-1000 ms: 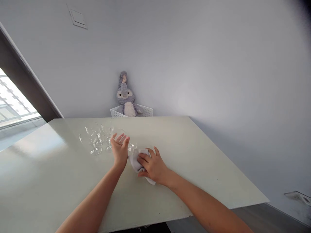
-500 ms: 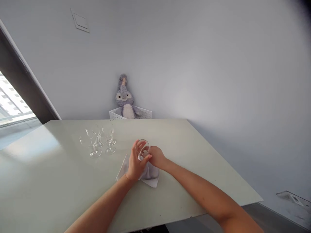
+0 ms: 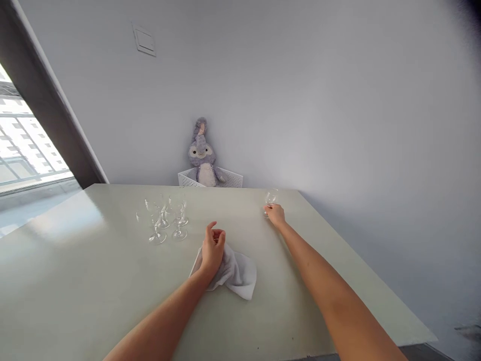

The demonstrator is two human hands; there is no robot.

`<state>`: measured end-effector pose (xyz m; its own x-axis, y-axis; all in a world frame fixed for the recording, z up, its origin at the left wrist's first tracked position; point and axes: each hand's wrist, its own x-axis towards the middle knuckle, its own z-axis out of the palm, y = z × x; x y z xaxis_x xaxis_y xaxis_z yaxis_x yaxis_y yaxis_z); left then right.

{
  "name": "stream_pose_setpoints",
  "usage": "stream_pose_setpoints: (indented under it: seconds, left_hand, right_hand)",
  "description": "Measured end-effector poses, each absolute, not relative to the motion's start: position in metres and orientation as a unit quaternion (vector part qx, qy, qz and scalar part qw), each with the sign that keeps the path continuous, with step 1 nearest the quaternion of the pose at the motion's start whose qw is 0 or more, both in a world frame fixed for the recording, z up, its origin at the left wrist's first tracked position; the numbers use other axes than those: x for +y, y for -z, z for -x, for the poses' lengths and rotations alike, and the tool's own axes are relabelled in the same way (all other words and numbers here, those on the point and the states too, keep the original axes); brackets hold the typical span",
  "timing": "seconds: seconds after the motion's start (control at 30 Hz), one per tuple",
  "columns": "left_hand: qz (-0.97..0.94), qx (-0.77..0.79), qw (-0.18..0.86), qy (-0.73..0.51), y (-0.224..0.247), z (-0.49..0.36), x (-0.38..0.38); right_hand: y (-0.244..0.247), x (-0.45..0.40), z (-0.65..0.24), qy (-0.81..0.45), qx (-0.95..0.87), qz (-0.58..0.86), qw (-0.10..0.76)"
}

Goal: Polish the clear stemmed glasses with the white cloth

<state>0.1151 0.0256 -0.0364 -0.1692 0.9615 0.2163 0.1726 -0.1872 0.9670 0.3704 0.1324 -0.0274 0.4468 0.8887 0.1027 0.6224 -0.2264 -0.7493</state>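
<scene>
With my right hand [image 3: 276,214] I pinch the stemmed glass [image 3: 271,196] low down, upright at the table's [image 3: 112,296] far right — this looks like the placing step, so I judge a level foot and gentle release are called for. My left hand [image 3: 212,251] is half-curled, thumb and fingers apart, over the cloth [image 3: 242,276] — whether it touches, I can't tell.

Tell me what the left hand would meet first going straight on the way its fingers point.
Probably the basket at the far edge of the table, as the left hand points roughly that way; depth and height are hard to judge.
</scene>
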Motion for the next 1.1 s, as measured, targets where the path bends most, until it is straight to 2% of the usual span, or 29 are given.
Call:
stream_pose_setpoints:
  seconds: [0.2, 0.33, 0.5, 0.67, 0.8, 0.9, 0.97, 1.03, 1.1]
  left_hand:
    - [-0.515, 0.527, 0.379, -0.560, 0.037, -0.114, 0.024]
    - [-0.444, 0.521, 0.385, -0.618, 0.036, -0.111, 0.026]
    - [-0.330, 0.493, 0.353, -0.723, 0.031, -0.105, 0.031]
    - [-0.339, 0.444, 0.274, -0.783, 0.006, -0.100, 0.028]
    - [-0.242, 0.450, 0.337, -0.790, -0.016, -0.091, 0.025]
    - [-0.127, 0.481, 0.407, -0.766, -0.022, -0.078, 0.025]
    - [-0.085, 0.501, 0.440, -0.740, -0.020, -0.068, 0.026]
    - [-0.047, 0.514, 0.476, -0.712, -0.016, -0.060, 0.027]
    - [-0.007, 0.495, 0.521, -0.696, -0.011, -0.053, 0.029]
  right_hand:
    - [0.034, 0.147, -0.382, -0.179, -0.472, 0.776, 0.379]
    - [0.035, 0.144, -0.386, -0.185, -0.466, 0.768, 0.399]
    - [0.044, 0.115, -0.389, -0.183, -0.451, 0.747, 0.454]
    - [0.048, 0.077, -0.379, -0.189, -0.436, 0.728, 0.494]
    - [0.028, 0.042, -0.334, -0.225, -0.540, 0.636, 0.503]
    - [0.007, 0.005, -0.285, -0.252, -0.705, 0.492, 0.444]
    - [-0.001, -0.018, -0.256, -0.200, -0.828, 0.370, 0.371]
    - [0.001, -0.035, -0.235, -0.133, -0.885, 0.314, 0.317]
    - [0.011, -0.043, -0.223, -0.084, -0.898, 0.321, 0.288]
